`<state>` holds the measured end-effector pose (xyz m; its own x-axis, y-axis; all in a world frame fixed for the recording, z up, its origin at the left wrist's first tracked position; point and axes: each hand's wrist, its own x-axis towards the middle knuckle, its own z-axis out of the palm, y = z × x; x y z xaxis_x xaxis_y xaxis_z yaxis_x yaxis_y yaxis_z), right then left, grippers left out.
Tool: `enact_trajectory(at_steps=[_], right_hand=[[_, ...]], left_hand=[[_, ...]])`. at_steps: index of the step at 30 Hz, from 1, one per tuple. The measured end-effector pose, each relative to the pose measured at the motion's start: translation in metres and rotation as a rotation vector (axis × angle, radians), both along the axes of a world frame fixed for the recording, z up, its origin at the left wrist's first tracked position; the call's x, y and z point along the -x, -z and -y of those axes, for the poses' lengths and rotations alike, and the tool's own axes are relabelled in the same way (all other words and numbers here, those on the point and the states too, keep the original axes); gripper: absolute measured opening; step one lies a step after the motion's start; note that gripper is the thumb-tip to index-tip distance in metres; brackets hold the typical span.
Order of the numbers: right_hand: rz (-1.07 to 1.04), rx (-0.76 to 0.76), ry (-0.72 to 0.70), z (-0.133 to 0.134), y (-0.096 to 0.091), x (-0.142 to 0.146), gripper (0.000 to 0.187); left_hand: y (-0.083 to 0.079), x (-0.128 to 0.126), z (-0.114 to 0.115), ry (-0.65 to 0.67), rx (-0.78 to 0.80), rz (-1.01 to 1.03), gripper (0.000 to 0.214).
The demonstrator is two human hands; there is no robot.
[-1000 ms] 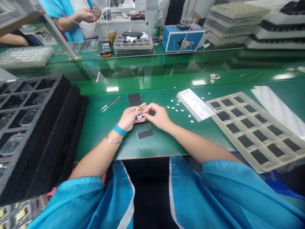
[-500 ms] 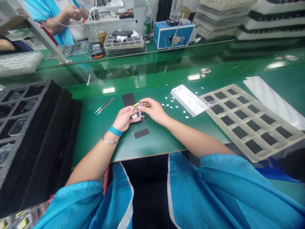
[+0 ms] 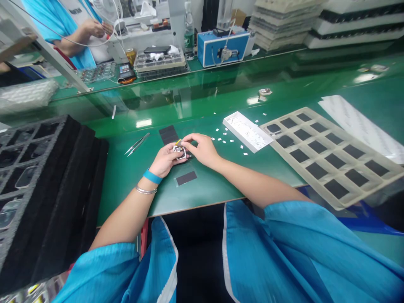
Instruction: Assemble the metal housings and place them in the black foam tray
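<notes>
My left hand [image 3: 163, 162] is closed around a small silver-framed device casing [image 3: 180, 155], with the thumb across its dark middle. At the casing's upper edge, my right hand [image 3: 203, 150] pinches a small yellow-edged piece [image 3: 178, 142]; whether the piece is joined to the casing I cannot tell. Behind my hands lies a dark sheet [image 3: 168, 134], and a dark strip [image 3: 186, 178] is on the bench in front of them. A pair of tweezers [image 3: 137, 144] rests to the left.
Right of my hands, a white box [image 3: 248, 131] holds small white pieces, with several scattered beside it. A tray with dark pads [image 3: 311, 162] extends over the bench's right side. Black foam trays [image 3: 72, 181] are stacked at left. Across the bench, a co-worker's hands [image 3: 96, 28] are together.
The yellow-edged piece has tilted upright, and the casing's inside shows more. My right fingers have drawn into a tighter pinch. The view has shifted slightly.
</notes>
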<state>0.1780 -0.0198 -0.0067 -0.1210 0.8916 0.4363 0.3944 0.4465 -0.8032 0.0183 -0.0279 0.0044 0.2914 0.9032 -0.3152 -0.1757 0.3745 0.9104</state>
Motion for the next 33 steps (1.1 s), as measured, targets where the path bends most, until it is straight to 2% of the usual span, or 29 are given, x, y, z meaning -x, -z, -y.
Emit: enact_trajectory(at_steps=[6,9,12,14,17,21,24,26,28,30,33], right_hand=[[0.156,-0.113,0.023,0.001,0.005,0.003,0.007],[0.255,-0.205,0.014,0.002,0.007,0.003,0.008],[0.378,-0.294,-0.033,0.003,0.006,0.002,0.018],[0.439,-0.313,-0.068,0.003,0.004,0.002,0.023],[0.464,-0.292,-0.092,0.003,0.003,0.003,0.02],[0.285,-0.178,-0.118,-0.004,0.01,0.0,0.008],[-0.005,0.044,-0.193,-0.012,0.017,-0.004,0.03],[-0.163,0.216,-0.301,-0.015,0.021,-0.006,0.046],[-0.256,0.335,-0.415,-0.016,0.022,-0.006,0.052],[-0.313,0.368,-0.479,-0.013,0.022,-0.004,0.048],[-0.364,0.339,-0.466,-0.008,0.02,0.0,0.041]], left_hand=[[-0.001,-0.004,0.0,-0.078,0.051,-0.037,0.016],[-0.002,-0.002,-0.002,-0.104,0.096,0.059,0.019],[-0.003,0.001,-0.004,-0.119,0.182,0.191,0.027],[-0.002,0.003,-0.006,-0.128,0.199,0.226,0.024],[0.001,0.005,-0.008,-0.121,0.154,0.218,0.023],[0.004,0.006,-0.007,-0.077,0.065,0.206,0.033],[0.005,0.007,-0.006,-0.053,0.016,0.181,0.041],[0.006,0.007,-0.005,-0.022,-0.007,0.165,0.044],[0.006,0.007,-0.004,0.008,-0.027,0.147,0.045],[0.006,0.006,-0.003,0.026,-0.042,0.131,0.047],[0.005,0.006,-0.003,0.03,-0.075,0.121,0.054]])
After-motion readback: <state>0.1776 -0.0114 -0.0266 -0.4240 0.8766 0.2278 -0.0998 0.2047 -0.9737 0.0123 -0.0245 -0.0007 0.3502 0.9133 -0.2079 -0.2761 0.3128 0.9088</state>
